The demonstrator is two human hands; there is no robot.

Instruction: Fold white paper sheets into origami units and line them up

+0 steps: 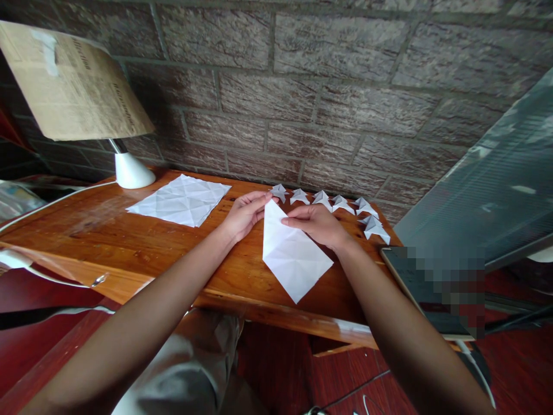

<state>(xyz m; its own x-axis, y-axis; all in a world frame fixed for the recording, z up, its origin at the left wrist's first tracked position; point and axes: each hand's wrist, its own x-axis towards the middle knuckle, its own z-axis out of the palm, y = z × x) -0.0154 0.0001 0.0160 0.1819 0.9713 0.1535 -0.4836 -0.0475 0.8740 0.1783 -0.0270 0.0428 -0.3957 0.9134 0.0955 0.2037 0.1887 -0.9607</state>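
Observation:
A white sheet of paper [294,259], creased and partly folded, is held above the wooden table with one narrow corner pointing away from me. My left hand [247,214] pinches that far corner between thumb and fingers. On the sheet's upper right edge, my right hand [315,223] grips with the thumb on top and the fingers curled behind. Just beyond my hands stands a row of several small folded paper pieces [322,199]. To the left lies a stack of creased white paper sheets [184,199], spread flat.
A lamp [129,170] with a paper-covered shade stands at the table's back left, its white cord trailing left. At the right end of the table [242,282] rests a dark flat tablet-like device [406,271], partly pixelated. A brick wall [276,98] rises behind.

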